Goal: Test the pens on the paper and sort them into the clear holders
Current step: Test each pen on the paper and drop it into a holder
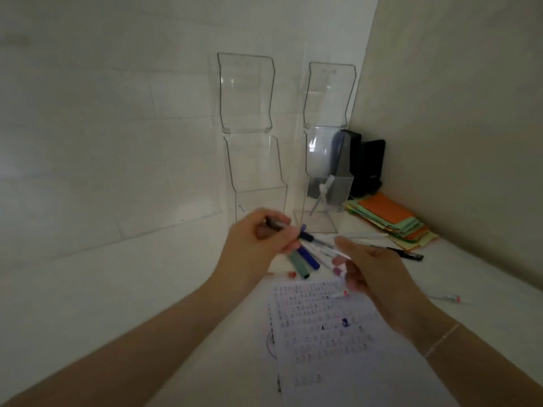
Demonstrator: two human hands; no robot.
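My left hand [258, 239] grips a pen [274, 224] with a dark barrel, held above the pile of pens [308, 254] on the white table. My right hand [367, 271] holds a clear pen with a purple end [338, 271] over the top edge of the printed paper [323, 324]. Two tall clear holders stand against the wall: the left holder [255, 183] looks empty, the right holder [326, 195] has a white pen [321, 195] leaning inside. A green marker [299, 265] and a blue marker [308, 258] lie in the pile.
A stack of orange and green paper folders [390, 218] lies at the right by the wall. Black objects [364, 165] stand in the corner behind the right holder. A black pen [405, 254] and a clear pen with a red end [446, 298] lie loose at right.
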